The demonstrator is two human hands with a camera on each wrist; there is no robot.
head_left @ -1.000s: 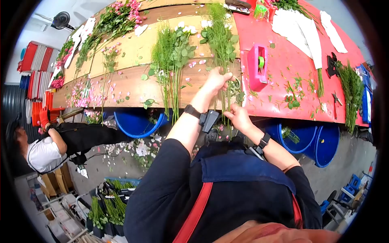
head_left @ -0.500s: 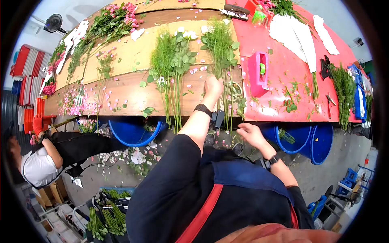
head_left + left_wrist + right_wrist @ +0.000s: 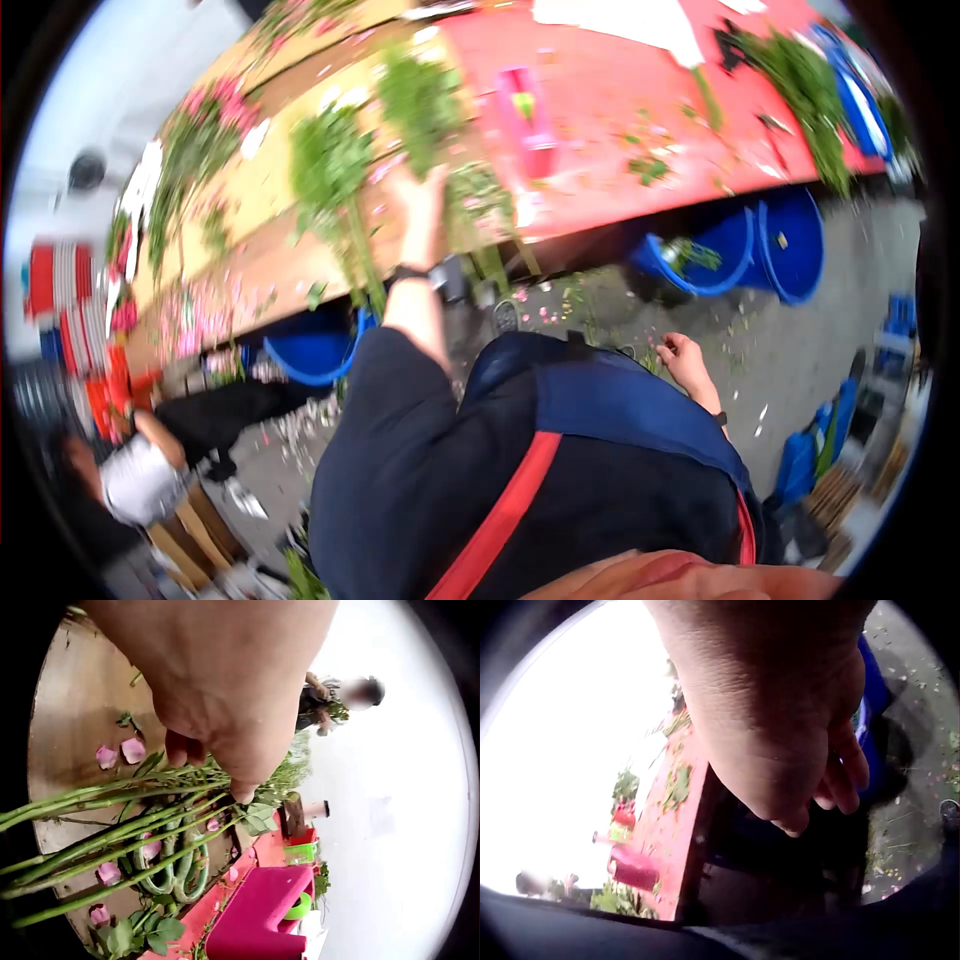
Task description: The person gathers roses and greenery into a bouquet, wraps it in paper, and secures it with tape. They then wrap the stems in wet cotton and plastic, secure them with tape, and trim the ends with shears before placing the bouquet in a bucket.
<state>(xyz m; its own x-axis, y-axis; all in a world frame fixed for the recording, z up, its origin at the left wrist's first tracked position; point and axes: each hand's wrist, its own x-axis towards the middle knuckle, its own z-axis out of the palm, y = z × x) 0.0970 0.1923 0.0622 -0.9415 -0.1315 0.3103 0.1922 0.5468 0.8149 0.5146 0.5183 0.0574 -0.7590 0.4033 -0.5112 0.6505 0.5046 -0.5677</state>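
Note:
My left hand [image 3: 415, 195] is at the table's front edge, over a bunch of feathery greenery and leafy stems [image 3: 415, 100]. In the left wrist view its thumb and curled fingers grip the green stems [image 3: 112, 817] just below the leaves. Scissors with green loop handles [image 3: 184, 874] lie under those stems. A second bunch of greenery with white flowers [image 3: 330, 165] lies to the left. Over the floor, away from the table, my right hand [image 3: 688, 362] hangs with loosely bent fingers and holds nothing. The right wrist view shows its fingers [image 3: 844, 776] near the table edge and a blue bucket.
A pink tape dispenser [image 3: 535, 150] stands on the red cover [image 3: 600, 190], right of the bunches. Blue buckets [image 3: 700, 285] stand below the table edge, on both sides. Pliers-like cutters [image 3: 772, 125] lie far right. Another person [image 3: 150, 480] works at the left.
My right hand has come off the stems and moved right, away from the table. The left hand stays at its bunch. The head view has swung right, blurring the scene.

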